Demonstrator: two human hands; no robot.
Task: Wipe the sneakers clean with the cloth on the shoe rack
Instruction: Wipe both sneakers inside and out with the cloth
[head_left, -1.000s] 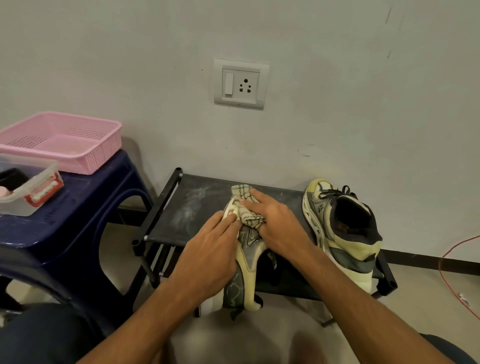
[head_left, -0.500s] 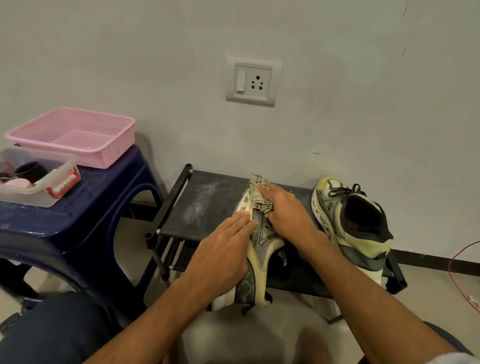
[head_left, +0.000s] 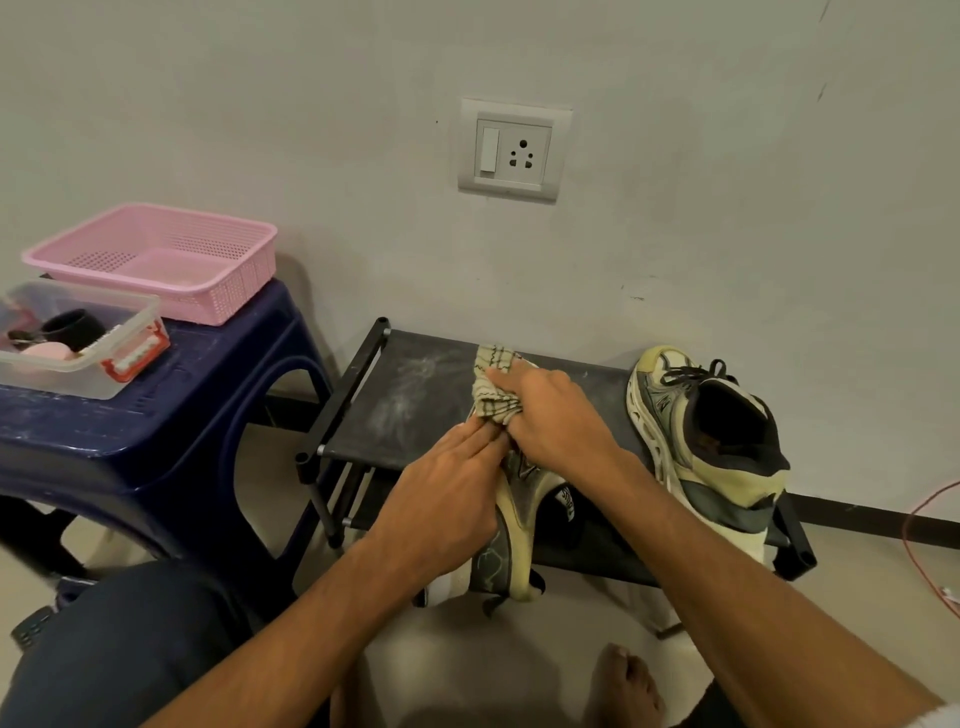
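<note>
On the top shelf of the black shoe rack, near its middle, we see one sneaker tipped on its side, toe toward the wall, heel past the front edge.

Right hand: forearm comes in diagonally from lower right, palm down over the toe end. Fingers clenched round the bunched checked cloth, index finger laid out along it. The cloth is pressed onto the front of the sneaker, and a flap sticks out toward the wall.

Left hand: forearm from lower left, palm down on the sneaker's side. Fingers straight and together, tips touching the cloth's lower edge — flat pressure, no grasp visible. Thumb is hidden.

Second sneaker stands upright at the rack's right end, toe to the wall, black laces on top, beside the right forearm but not touching it.

Left of the rack is a blue stool carrying a pink basket and a clear container. A wall socket sits above the rack.
</note>
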